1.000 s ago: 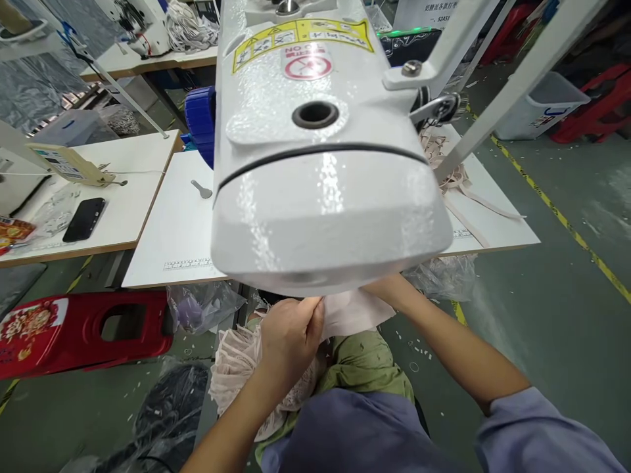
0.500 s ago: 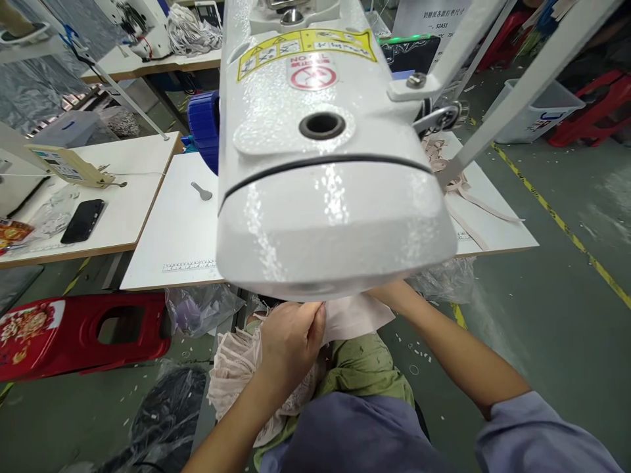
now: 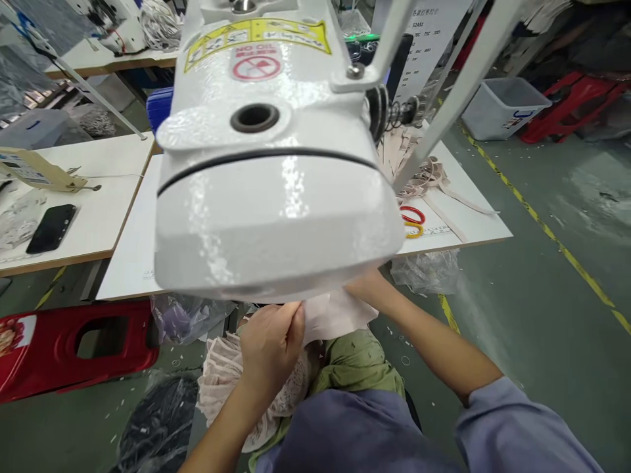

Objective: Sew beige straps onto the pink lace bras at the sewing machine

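A white sewing machine head (image 3: 276, 230) fills the middle of the view and hides whatever lies beneath it. Just below its front edge, my left hand (image 3: 273, 341) is closed, pinching a pale pink piece of fabric (image 3: 335, 316). At the fabric's other side is my right hand (image 3: 367, 289), its fingers hidden behind the machine head. A bundle of pale pink lacy garments (image 3: 221, 371) rests on my lap, left of the fabric.
Scissors with red and yellow handles (image 3: 413, 222) and pink straps (image 3: 424, 177) lie on the white table (image 3: 478, 220) at right. A phone (image 3: 52, 228) is on the left table. A red stool (image 3: 49, 348) stands at lower left, a plastic bin (image 3: 503, 108) at far right.
My view has shifted to the right, so the machine appears further left and the scissors now show. My left hand keeps its pinch on the fabric, and both hands stay under the machine's front.
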A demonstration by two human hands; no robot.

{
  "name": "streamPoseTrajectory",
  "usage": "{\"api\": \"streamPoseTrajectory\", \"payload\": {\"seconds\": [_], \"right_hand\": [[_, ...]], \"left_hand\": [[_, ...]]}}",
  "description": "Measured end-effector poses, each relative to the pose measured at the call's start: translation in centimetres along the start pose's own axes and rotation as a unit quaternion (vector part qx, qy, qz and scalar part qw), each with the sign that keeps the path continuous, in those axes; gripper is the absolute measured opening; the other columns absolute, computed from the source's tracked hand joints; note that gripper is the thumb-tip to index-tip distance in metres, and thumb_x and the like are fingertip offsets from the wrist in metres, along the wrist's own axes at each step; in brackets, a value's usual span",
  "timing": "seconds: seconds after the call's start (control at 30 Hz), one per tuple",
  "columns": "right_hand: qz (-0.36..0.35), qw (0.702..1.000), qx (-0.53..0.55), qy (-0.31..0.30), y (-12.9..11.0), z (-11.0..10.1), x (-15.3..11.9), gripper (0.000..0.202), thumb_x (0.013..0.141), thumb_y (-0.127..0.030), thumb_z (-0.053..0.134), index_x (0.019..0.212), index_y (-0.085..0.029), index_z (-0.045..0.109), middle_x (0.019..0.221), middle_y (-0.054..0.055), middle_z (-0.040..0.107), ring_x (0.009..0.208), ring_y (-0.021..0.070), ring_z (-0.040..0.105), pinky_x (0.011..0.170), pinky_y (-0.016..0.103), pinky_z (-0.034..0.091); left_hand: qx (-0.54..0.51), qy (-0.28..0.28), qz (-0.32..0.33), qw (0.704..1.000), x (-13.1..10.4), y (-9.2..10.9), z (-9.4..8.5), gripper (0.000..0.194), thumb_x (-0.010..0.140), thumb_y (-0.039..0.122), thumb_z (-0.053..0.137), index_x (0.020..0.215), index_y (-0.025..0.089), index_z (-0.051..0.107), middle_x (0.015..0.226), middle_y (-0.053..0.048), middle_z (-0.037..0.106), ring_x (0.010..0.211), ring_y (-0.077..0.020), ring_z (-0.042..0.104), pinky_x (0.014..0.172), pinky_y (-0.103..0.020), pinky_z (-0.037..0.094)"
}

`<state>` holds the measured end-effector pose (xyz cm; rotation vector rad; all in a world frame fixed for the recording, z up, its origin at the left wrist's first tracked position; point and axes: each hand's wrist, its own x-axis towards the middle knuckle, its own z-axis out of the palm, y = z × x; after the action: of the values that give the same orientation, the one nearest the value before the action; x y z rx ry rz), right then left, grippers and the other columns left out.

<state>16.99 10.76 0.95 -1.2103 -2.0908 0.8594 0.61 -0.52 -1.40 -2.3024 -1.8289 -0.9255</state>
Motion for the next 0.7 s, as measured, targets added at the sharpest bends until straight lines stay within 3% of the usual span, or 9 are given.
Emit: {"api": "streamPoseTrajectory", "payload": {"seconds": [0.17,0.33,0.7], "right_hand": [[0.021,0.998,0.063,0.009,0.7,0.6,0.0,0.012,0.082,-0.018,0.052,0.077,-0.024,0.060,0.061,-0.001,0.059,0.061,0.0185,0.054,0.061,0.030,0.047],[0.008,0.996,0.089,0.025,1.4,1.2,0.2,0.023,0.080,-0.024,0.052,0.059,-0.024,0.043,0.055,-0.002,0.052,0.056,0.0160,0.047,0.055,0.029,0.041],[0.047,0.993,0.105,-0.001,1.7,0.7,0.3,0.010,0.084,-0.027,0.055,0.079,-0.021,0.061,0.057,-0.004,0.053,0.055,0.0141,0.048,0.055,0.028,0.038]], "left_hand": [[-0.023,0.019,-0.006,1.000,-0.4,-0.2,0.0,0.027,0.099,0.025,0.046,0.098,0.018,0.071,0.074,-0.003,0.075,0.063,-0.0162,0.068,0.063,-0.027,0.050],[-0.011,0.034,-0.008,0.999,-0.3,-0.5,-0.1,0.024,0.099,0.024,0.048,0.099,0.017,0.071,0.075,-0.003,0.075,0.063,-0.0154,0.067,0.063,-0.026,0.050],[-0.004,0.026,0.047,0.999,0.5,0.0,0.3,0.026,0.100,0.022,0.045,0.097,0.015,0.070,0.065,-0.002,0.072,0.059,-0.0161,0.064,0.060,-0.028,0.046]]}}
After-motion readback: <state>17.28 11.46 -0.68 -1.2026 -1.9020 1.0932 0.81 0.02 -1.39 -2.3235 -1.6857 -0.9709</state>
